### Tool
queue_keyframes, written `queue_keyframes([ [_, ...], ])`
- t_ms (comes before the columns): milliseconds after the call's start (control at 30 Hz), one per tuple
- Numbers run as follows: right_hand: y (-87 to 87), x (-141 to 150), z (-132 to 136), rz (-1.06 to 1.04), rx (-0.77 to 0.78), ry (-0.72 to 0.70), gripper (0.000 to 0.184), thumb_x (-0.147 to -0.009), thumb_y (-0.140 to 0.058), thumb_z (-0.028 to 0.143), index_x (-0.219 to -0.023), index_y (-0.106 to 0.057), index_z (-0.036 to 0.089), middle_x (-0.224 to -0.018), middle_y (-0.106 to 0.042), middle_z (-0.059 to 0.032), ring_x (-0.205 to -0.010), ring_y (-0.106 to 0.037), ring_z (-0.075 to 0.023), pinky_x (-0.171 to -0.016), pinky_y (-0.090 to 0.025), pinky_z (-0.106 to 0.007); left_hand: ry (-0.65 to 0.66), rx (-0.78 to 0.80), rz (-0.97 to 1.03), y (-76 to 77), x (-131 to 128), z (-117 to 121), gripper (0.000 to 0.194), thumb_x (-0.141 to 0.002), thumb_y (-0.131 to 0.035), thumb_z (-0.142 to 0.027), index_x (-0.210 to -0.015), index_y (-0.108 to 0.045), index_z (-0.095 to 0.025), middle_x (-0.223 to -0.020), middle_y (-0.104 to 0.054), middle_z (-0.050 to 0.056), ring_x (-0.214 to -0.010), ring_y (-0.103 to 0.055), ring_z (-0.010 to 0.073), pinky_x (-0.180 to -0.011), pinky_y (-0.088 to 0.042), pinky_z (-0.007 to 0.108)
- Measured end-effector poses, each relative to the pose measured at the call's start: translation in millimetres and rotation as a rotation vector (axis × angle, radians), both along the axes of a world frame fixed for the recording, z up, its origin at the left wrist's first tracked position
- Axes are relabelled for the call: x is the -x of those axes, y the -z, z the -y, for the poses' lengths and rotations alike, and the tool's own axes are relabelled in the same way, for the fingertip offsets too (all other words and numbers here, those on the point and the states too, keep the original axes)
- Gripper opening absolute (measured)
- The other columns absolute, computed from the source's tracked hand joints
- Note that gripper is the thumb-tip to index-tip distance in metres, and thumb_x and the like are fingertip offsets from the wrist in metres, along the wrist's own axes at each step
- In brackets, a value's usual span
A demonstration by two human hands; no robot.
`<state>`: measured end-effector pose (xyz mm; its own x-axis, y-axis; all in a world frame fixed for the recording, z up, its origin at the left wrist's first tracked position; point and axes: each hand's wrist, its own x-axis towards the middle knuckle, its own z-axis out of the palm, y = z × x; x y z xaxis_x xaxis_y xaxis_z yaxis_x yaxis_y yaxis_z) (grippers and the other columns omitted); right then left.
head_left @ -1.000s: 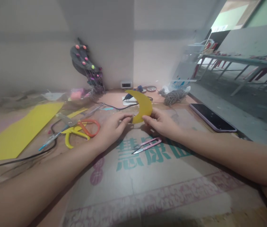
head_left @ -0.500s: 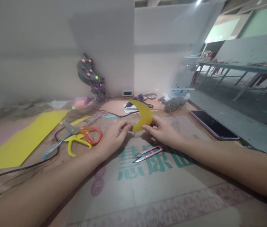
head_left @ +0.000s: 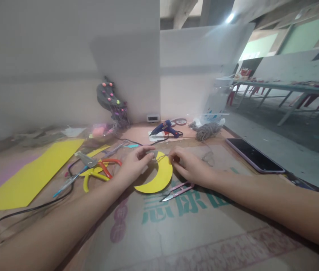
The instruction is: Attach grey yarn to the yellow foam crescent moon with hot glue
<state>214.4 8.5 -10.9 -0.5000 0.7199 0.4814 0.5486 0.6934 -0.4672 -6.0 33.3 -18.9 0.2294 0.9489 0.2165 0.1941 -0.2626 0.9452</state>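
A yellow crescent-shaped foam cutout lies flat on the printed sack cloth, its upper tip between my two hands. My left hand pinches at that upper tip, fingers pressed together. My right hand is closed in a pinch right beside it, apparently on a thin thread at the tip. Small pink thread snips rest on the cloth just below my right hand.
Orange and yellow scissors and a yellow foam sheet lie to the left with a black cable. A blue glue gun, grey yarn and a phone sit further back and right. A dark beaded ornament leans in the corner.
The crescent, held upright between both hands before, now lies flat on the cloth. Both hands have shifted to pinch at its upper tip. The camera has tilted up.
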Motion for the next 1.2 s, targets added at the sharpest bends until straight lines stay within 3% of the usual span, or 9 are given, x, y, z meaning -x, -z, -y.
queue_keyframes([
  [100, -2.2, 0, -2, -0.053, 0.001, 0.063, 0.007, -0.09, -0.048, 0.018, -0.095, -0.052, 0.018, -0.089, -0.059, -0.0058, -0.078, -0.056, -0.017, -0.071, -0.047, -0.03, 0.012, 0.013, 0.006, -1.2, 0, 1, 0.04, -0.081, -0.064, -0.041, -0.113, -0.062, -0.016, -0.092, -0.068, 0.006, -0.08, -0.063, 0.017, -0.067, -0.047, 0.027],
  [233, -3.5, -1, -5, -0.094, -0.076, 0.053, 0.019, -0.093, -0.05, 0.026, -0.108, -0.056, 0.017, -0.107, -0.061, -0.0114, -0.102, -0.056, -0.0224, -0.09, -0.045, -0.04, 0.031, 0.008, -0.011, -2.4, 1, 0, 0.039, -0.081, -0.064, -0.042, -0.109, -0.063, -0.015, -0.089, -0.068, 0.006, -0.08, -0.064, 0.0186, -0.068, -0.049, 0.028],
  [333, -0.7, -1, -8, -0.057, -0.017, 0.028, 0.027, -0.091, -0.055, 0.028, -0.116, -0.057, 0.018, -0.118, -0.062, -0.0122, -0.113, -0.055, -0.0248, -0.098, -0.042, -0.044, 0.033, -0.002, -0.045, -3.5, 1, 1, 0.037, -0.08, -0.064, -0.042, -0.106, -0.064, -0.015, -0.09, -0.068, 0.006, -0.08, -0.064, 0.0182, -0.068, -0.049, 0.028],
  [533, 1.9, 0, -9, -0.048, 0.134, 0.028, 0.042, -0.087, -0.058, 0.025, -0.128, -0.054, 0.017, -0.104, -0.067, -0.0096, -0.097, -0.062, -0.0214, -0.088, -0.047, -0.038, 0.04, -0.037, -0.052, -1.4, 0, 1, 0.036, -0.082, -0.063, -0.04, -0.108, -0.063, -0.016, -0.095, -0.067, 0.006, -0.084, -0.063, 0.0176, -0.07, -0.048, 0.027],
  [600, -0.6, 1, -9, -0.031, 0.142, 0.032, 0.037, -0.087, -0.058, 0.026, -0.124, -0.059, 0.017, -0.1, -0.068, -0.009, -0.092, -0.062, -0.0208, -0.084, -0.047, -0.037, 0.044, -0.066, -0.052, -0.1, 0, 1, 0.034, -0.082, -0.063, -0.039, -0.107, -0.062, -0.017, -0.096, -0.067, 0.006, -0.085, -0.063, 0.0176, -0.072, -0.049, 0.028],
  [700, -4.7, 1, -10, 0.04, 0.133, -0.02, 0.019, -0.088, -0.058, 0.029, -0.094, -0.071, 0.017, -0.088, -0.07, -0.0065, -0.086, -0.06, -0.0201, -0.08, -0.045, -0.035, 0.053, -0.085, -0.072, -0.5, -1, 3, 0.029, -0.082, -0.063, -0.038, -0.101, -0.061, -0.016, -0.094, -0.067, 0.005, -0.083, -0.064, 0.0174, -0.073, -0.05, 0.029],
  [767, -6.0, 1, -11, 0.042, 0.164, -0.038, 0.021, -0.088, -0.057, 0.03, -0.079, -0.07, 0.016, -0.079, -0.068, -0.0048, -0.08, -0.059, -0.0188, -0.075, -0.044, -0.032, 0.052, -0.104, -0.098, -3.1, -2, 6, 0.027, -0.083, -0.061, -0.038, -0.1, -0.061, -0.016, -0.094, -0.067, 0.005, -0.084, -0.064, 0.0181, -0.075, -0.051, 0.03],
  [967, -4.5, 0, -11, -0.021, 0.213, 0.08, 0.021, -0.088, -0.054, 0.028, -0.08, -0.069, 0.016, -0.079, -0.067, -0.0037, -0.077, -0.06, -0.0176, -0.07, -0.043, -0.029, -0.032, -0.482, -0.332, -13.9, -2, 18, 0.023, -0.089, -0.055, -0.03, -0.107, -0.068, -0.022, -0.119, -0.06, 0.007, -0.116, -0.053, 0.0212, -0.104, -0.039, 0.04],
  [1200, -5.9, 0, -10, -0.004, 0.168, 0.112, 0.021, -0.089, -0.053, 0.028, -0.08, -0.068, 0.017, -0.078, -0.067, -0.0036, -0.076, -0.059, -0.0176, -0.07, -0.043, -0.029, 0.005, -0.763, -0.514, -11.1, -2, 19, 0.023, -0.088, -0.06, -0.031, -0.109, -0.068, -0.027, -0.127, -0.055, 0.007, -0.122, -0.047, 0.0233, -0.105, -0.037, 0.045],
])
